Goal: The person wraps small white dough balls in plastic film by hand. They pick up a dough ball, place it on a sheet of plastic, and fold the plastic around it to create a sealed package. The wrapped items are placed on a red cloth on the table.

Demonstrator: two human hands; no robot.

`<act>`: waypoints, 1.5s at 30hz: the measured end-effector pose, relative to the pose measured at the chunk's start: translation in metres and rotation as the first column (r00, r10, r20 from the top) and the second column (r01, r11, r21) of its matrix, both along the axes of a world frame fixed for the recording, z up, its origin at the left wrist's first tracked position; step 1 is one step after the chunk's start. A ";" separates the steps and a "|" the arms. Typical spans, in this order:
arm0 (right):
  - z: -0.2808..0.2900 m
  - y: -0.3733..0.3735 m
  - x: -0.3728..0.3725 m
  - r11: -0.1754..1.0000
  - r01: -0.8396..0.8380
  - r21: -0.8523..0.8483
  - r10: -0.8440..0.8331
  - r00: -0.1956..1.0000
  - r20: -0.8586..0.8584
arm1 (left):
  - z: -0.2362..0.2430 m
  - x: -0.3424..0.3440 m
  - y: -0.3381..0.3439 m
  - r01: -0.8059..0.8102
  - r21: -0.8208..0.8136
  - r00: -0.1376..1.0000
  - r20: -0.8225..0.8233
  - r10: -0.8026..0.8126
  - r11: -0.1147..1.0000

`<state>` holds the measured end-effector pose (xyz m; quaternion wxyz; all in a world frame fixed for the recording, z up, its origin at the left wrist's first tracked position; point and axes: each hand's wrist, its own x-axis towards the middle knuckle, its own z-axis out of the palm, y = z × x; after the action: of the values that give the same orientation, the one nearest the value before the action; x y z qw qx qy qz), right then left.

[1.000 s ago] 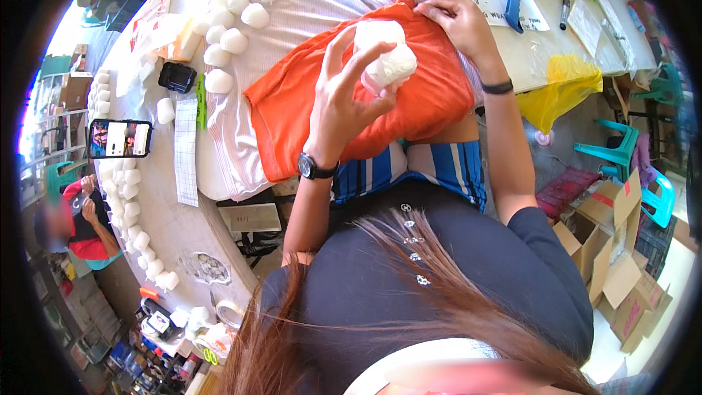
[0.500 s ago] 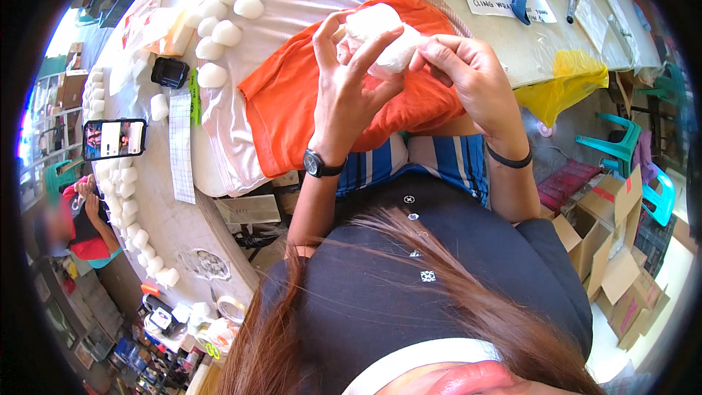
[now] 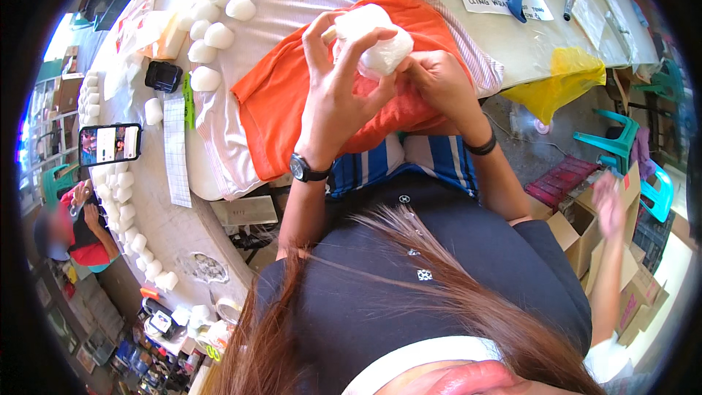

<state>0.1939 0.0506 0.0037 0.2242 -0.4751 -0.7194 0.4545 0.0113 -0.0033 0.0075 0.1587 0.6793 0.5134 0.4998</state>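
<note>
My left hand, with a black watch at its wrist, curls its fingers round a white rounded lump that looks wrapped in clear film. A second white bulge shows above it; I cannot tell whether it is a separate piece. My right hand pinches at the lump's right lower side, its fingertips partly hidden. Both hands are above an orange cloth spread over my lap and the table edge. Several similar white rounded pieces lie on the striped pale cloth to the left.
A phone stands at left, near a gridded ruler, a black tray and a long row of white pieces. Yellow plastic hangs off the right table edge. Another person's hand reaches past cardboard boxes.
My right hand has come closer to my left hand, against the lump, which has turned slightly. Another person's arm has appeared at the right. The whole view has shifted a little.
</note>
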 end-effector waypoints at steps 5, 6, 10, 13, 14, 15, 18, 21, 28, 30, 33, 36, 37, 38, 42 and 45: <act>-0.004 0.004 0.020 0.970 -0.223 0.100 0.225 0.974 -0.010 | 0.002 0.015 -0.005 -0.059 0.110 0.998 0.038 0.055 0.992; 0.000 0.008 0.031 0.958 -0.288 -0.007 0.287 0.951 0.118 | 0.001 0.021 -0.004 -0.098 0.137 0.994 0.065 0.090 0.986; 0.002 0.055 0.032 0.919 0.322 0.227 -0.258 0.928 -0.269 | -0.007 0.040 0.002 -0.225 0.186 0.964 0.184 0.191 0.956; 0.003 0.111 0.014 0.856 0.502 0.122 -0.395 0.788 -0.471 | -0.008 0.040 0.004 -0.229 0.238 0.969 -0.040 0.246 0.944; 0.005 0.123 0.008 0.882 0.468 0.060 -0.380 0.780 -0.498 | -0.008 0.038 0.005 -0.169 0.214 0.986 0.041 0.164 0.962; 0.009 0.135 0.000 0.905 0.426 -0.001 -0.363 0.770 -0.525 | -0.007 0.036 0.009 -0.119 0.214 0.987 0.128 0.093 0.970; 0.027 0.148 -0.020 0.942 0.275 -0.192 -0.335 0.731 -0.595 | -0.003 0.025 0.012 -0.055 0.220 0.969 0.247 -0.001 0.974; 0.041 0.133 -0.031 0.910 0.407 -0.080 -0.366 0.698 -0.616 | 0.000 0.009 0.008 -0.044 0.164 0.931 0.365 -0.019 0.985; -0.013 0.086 -0.021 0.910 0.414 0.015 -0.345 0.778 -0.525 | -0.002 -0.006 0.000 -0.130 0.122 0.991 -0.029 0.134 0.984; -0.025 0.088 -0.010 0.934 0.357 0.035 -0.295 0.821 -0.489 | -0.002 -0.006 0.002 -0.071 0.147 0.997 -0.009 0.074 0.987; -0.010 0.090 0.010 0.967 0.250 0.044 -0.230 0.937 -0.263 | -0.003 -0.011 0.002 -0.089 0.132 0.996 -0.020 0.092 0.987; 0.034 0.070 0.023 0.980 0.156 -0.126 -0.189 0.926 -0.326 | -0.005 -0.010 0.001 -0.051 0.055 0.982 0.186 0.039 0.997; 0.047 0.056 0.023 0.994 0.045 -0.102 -0.086 0.890 -0.447 | -0.006 -0.009 0.000 -0.062 0.068 0.981 0.187 0.048 0.996; 0.060 0.044 0.021 0.992 0.048 -0.113 -0.091 0.903 -0.420 | -0.007 -0.008 -0.001 -0.068 0.076 0.982 0.182 0.053 0.995; 0.087 0.018 0.001 0.996 -0.059 -0.072 0.025 0.915 -0.404 | -0.007 -0.006 0.002 -0.079 0.221 0.995 0.080 0.063 0.972; 0.086 0.016 -0.010 0.986 -0.097 -0.134 0.049 0.945 -0.322 | -0.003 -0.008 0.001 -0.084 0.216 0.996 0.029 0.079 0.973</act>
<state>0.1838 0.0666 0.0897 0.2843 -0.3841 -0.6552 0.5852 0.0035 -0.0018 0.0047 0.0682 0.6659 0.4816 0.5656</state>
